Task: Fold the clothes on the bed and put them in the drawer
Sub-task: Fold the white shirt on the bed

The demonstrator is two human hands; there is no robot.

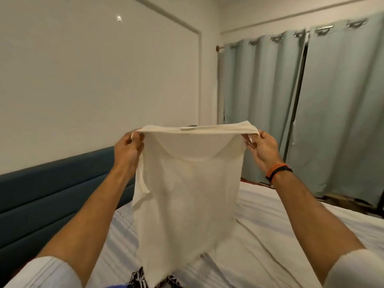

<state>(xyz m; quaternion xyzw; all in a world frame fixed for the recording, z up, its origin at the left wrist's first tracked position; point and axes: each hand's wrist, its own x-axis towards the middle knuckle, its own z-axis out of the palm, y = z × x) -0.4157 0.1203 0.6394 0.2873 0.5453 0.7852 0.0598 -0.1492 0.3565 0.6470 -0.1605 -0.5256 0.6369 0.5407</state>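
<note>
A plain pale wall fills the left and far side of the room, with a dark blue padded headboard running along its foot, and grey-green curtains hang from a rod on the right. Below me lies the bed, covered in a white sheet with faint stripes and a few long creases.

I hold a white shirt up in the air in front of me, over the bed and clear of the wall behind it. My left hand pinches the left shoulder, fingers curled round the bunched cloth at the top corner. My right hand does the same at the right shoulder, thumb and fingers closed on the fabric — so both hands have a firm hold on it and nothing else. The top edge is stretched nearly straight between them, with the neckline dipping just below it and a small label at the middle of the collar. The cloth is thin enough that light shows through. The body of the shirt hangs down and narrows toward its lower end near me; I cannot tell whether the hem touches the sheet.

At the near edge, just under the hem, lies a black-and-white patterned garment, partly hidden by the shirt. On my right wrist sit an orange band and a black one beside it. Both my arms are bare to the short white sleeves at the bottom corners.
</note>
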